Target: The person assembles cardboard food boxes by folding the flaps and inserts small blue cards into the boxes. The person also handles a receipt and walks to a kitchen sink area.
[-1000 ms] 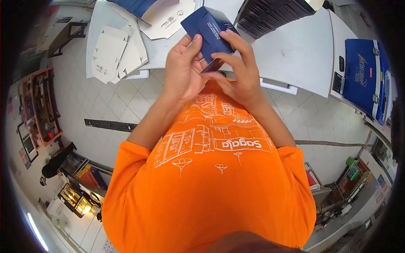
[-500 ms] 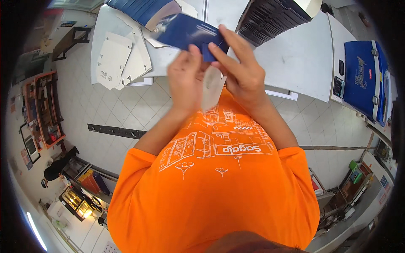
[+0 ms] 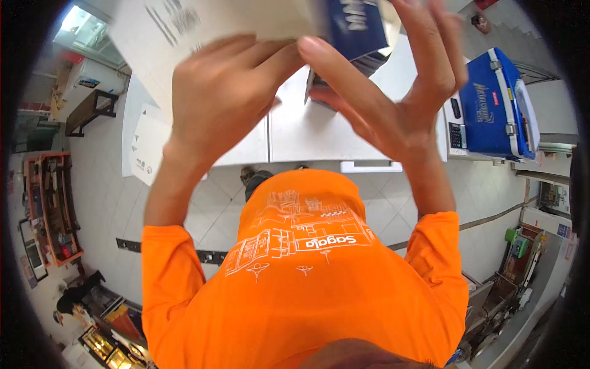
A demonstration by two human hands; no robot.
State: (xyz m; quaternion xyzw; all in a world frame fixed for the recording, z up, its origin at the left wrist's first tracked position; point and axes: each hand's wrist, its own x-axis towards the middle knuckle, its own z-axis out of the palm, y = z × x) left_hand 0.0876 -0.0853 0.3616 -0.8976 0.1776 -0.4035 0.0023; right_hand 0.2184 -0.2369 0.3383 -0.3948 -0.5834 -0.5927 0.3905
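Note:
A large cream cardboard sheet [image 3: 144, 43] with grey print is raised close before me, cut off by the top edge. My left hand [image 3: 221, 92] is closed on its lower edge, fingertips pinched. A dark blue printed panel [image 3: 355, 27] stands at the sheet's right end; blur hides how the two join. My right hand [image 3: 399, 92] is around this panel, one fingertip touching the edge beside my left fingers and other fingers spread at the panel's right side. Motion smears them, so its grip is unclear. Behind the hands, a stack of dark cartons [image 3: 372, 62] is mostly hidden.
White tables [image 3: 239, 147] meet at a seam before me. A flat cream carton blank [image 3: 147, 144] lies at the left table edge. To the right are a blue case [image 3: 491, 111] with metal latches and a calculator [image 3: 456, 135]. A wooden bench [image 3: 92, 114] stands far left.
Both hands have risen and spread apart, nearer the camera. The small blue folded piece between them no longer shows as before; a large cream sheet with a blue panel fills the top.

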